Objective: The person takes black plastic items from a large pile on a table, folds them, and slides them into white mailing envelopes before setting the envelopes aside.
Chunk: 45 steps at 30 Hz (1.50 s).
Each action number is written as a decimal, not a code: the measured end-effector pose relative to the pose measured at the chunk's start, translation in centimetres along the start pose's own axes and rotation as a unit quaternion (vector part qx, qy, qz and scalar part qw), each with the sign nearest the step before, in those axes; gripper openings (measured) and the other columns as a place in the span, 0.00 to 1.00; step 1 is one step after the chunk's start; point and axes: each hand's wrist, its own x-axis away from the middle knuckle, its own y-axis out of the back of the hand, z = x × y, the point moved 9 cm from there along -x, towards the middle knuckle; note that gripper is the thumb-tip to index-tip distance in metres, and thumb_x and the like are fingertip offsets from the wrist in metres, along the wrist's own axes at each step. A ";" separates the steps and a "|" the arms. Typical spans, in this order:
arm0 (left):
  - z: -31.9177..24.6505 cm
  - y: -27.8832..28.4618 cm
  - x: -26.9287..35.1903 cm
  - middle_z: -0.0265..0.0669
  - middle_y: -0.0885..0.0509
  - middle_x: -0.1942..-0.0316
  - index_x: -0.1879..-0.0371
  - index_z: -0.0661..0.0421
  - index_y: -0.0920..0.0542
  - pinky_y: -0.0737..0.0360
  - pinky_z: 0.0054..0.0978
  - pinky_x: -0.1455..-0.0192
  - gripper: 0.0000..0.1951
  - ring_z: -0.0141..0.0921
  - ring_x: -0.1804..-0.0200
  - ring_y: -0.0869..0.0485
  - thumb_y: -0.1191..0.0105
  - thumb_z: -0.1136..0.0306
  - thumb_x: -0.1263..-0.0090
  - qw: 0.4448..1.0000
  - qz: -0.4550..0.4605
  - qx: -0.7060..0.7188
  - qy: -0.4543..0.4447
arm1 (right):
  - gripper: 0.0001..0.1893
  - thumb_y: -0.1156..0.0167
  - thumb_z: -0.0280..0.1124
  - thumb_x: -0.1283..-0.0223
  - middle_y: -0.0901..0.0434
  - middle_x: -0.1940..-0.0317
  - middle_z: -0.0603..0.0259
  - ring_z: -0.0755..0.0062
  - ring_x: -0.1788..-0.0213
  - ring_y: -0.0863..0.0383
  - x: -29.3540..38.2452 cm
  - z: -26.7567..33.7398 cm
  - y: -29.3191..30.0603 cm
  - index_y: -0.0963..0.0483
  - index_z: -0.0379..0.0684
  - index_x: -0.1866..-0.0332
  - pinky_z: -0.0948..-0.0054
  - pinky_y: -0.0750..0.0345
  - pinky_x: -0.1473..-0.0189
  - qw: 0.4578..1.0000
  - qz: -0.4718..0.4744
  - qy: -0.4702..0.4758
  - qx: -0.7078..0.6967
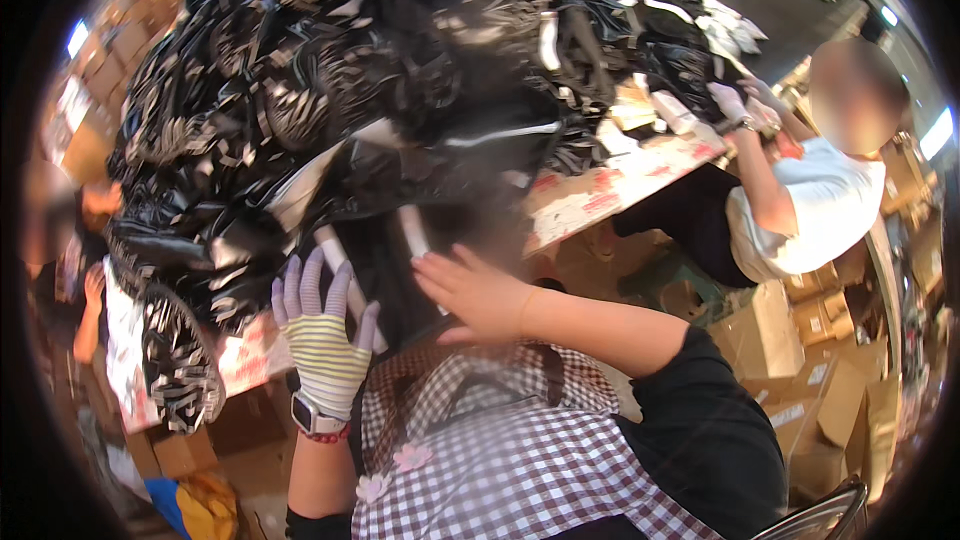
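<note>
My left hand (328, 322), in a striped knit glove with a smartwatch at the wrist, rests with fingers apart on the left edge of a black plastic item (386, 270) with pale strips. On the same item's right part lies my bare right hand (476, 296), palm down, fingers extended. The item lies at the near edge of the table, against a checked apron (517, 465). Whether it is a bag or a sheet, I cannot tell. Beyond it rises a large heap of black pieces with pale strips (315, 67).
A person in a white top (810, 202) works with gloved hands at the table's right side. Another person's arm (91, 307) shows at far left. Cardboard boxes (817, 390) stand at the lower right, near a chair back (825, 514). The table edge (600, 199) bears red print.
</note>
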 end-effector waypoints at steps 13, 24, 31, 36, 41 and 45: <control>5.6 -8.8 0.9 0.43 0.31 0.22 0.25 0.49 0.27 0.55 0.57 0.14 0.31 0.47 0.22 0.34 0.39 0.58 0.28 0.989 0.124 -0.038 0.064 | 0.22 0.40 0.26 0.36 0.17 0.40 0.51 0.51 0.38 0.17 16.3 -23.6 11.9 0.25 0.34 0.37 0.57 0.22 0.33 0.950 -0.049 -0.210 0.227; 5.8 -8.9 1.3 0.43 0.31 0.22 0.28 0.50 0.24 0.58 0.56 0.13 0.29 0.44 0.19 0.36 0.38 0.60 0.30 0.988 0.129 -0.018 0.084 | 0.25 0.46 0.23 0.35 0.13 0.58 0.51 0.52 0.57 0.13 15.3 -23.0 17.2 0.24 0.44 0.32 0.60 0.17 0.53 0.959 -0.011 -0.271 0.084; 4.6 -8.2 0.2 0.45 0.28 0.24 0.29 0.52 0.24 0.55 0.56 0.14 0.27 0.45 0.21 0.33 0.40 0.63 0.27 0.991 0.108 -0.030 0.067 | 0.16 0.46 0.20 0.39 0.16 0.45 0.45 0.46 0.44 0.15 16.4 -30.9 22.8 0.22 0.35 0.46 0.57 0.17 0.42 0.896 -0.166 -0.252 0.327; 4.8 -7.4 0.7 0.45 0.26 0.27 0.32 0.54 0.23 0.54 0.57 0.15 0.26 0.45 0.23 0.31 0.38 0.63 0.29 0.993 0.092 -0.014 0.074 | 0.19 0.48 0.19 0.39 0.33 0.22 0.53 0.47 0.32 0.22 16.9 -38.9 14.1 0.24 0.28 0.42 0.57 0.23 0.32 0.905 -0.053 -0.314 0.282; 4.8 -7.5 0.5 0.45 0.23 0.31 0.36 0.54 0.21 0.53 0.60 0.15 0.28 0.47 0.26 0.28 0.33 0.63 0.36 0.993 0.071 0.023 0.089 | 0.14 0.45 0.22 0.39 0.23 0.31 0.52 0.48 0.40 0.19 17.8 -38.6 14.1 0.20 0.34 0.49 0.55 0.22 0.37 0.908 -0.037 -0.285 0.304; 4.7 -7.0 0.5 0.45 0.22 0.32 0.37 0.54 0.20 0.52 0.60 0.16 0.28 0.47 0.27 0.28 0.32 0.63 0.38 0.994 0.059 0.020 0.087 | 0.18 0.43 0.23 0.40 0.24 0.32 0.51 0.49 0.40 0.18 17.6 -38.5 14.5 0.21 0.34 0.44 0.55 0.21 0.36 0.891 -0.064 -0.288 0.345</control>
